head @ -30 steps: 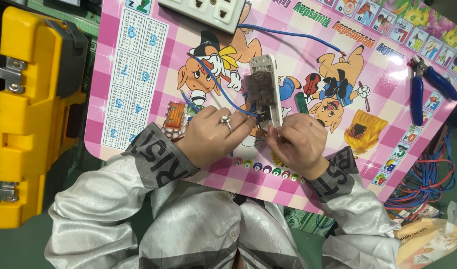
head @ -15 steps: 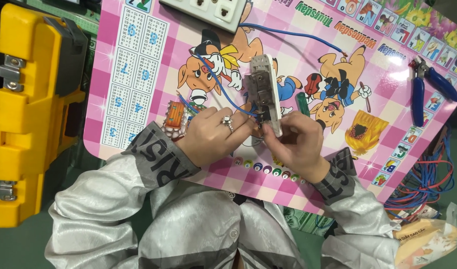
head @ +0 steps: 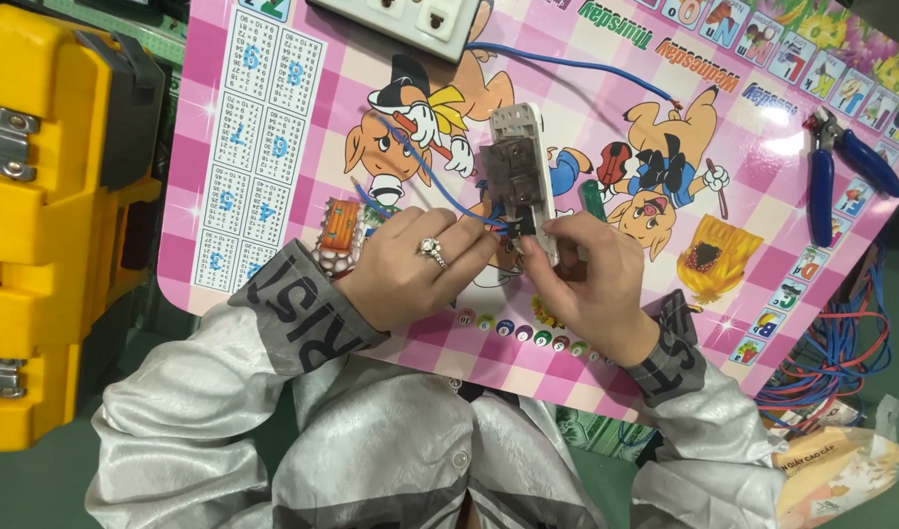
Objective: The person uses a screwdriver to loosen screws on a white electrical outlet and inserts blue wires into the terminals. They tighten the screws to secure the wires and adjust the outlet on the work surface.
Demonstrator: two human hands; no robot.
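Note:
My right hand (head: 591, 284) grips the lower end of a white switch plate (head: 521, 167) with brown modules on its back, held upright over the pink cartoon table (head: 273, 147). My left hand (head: 410, 269), with a ring on one finger, pinches a blue wire (head: 440, 191) at the plate's lower terminal. The wire loops up and left across the table. A green screwdriver handle (head: 592, 199) lies just behind my right hand.
A white socket strip (head: 410, 20) lies at the table's far edge, with another blue wire (head: 587, 67) running right from it. Blue-handled pliers (head: 841, 171) rest at the right edge. A yellow toolbox (head: 48, 216) stands left. Wire bundles (head: 841, 362) and a paper bag (head: 841, 475) lie right.
Both hands have stayed on the switch plate; my left fingers shifted slightly at the wire end. The plate has hardly moved.

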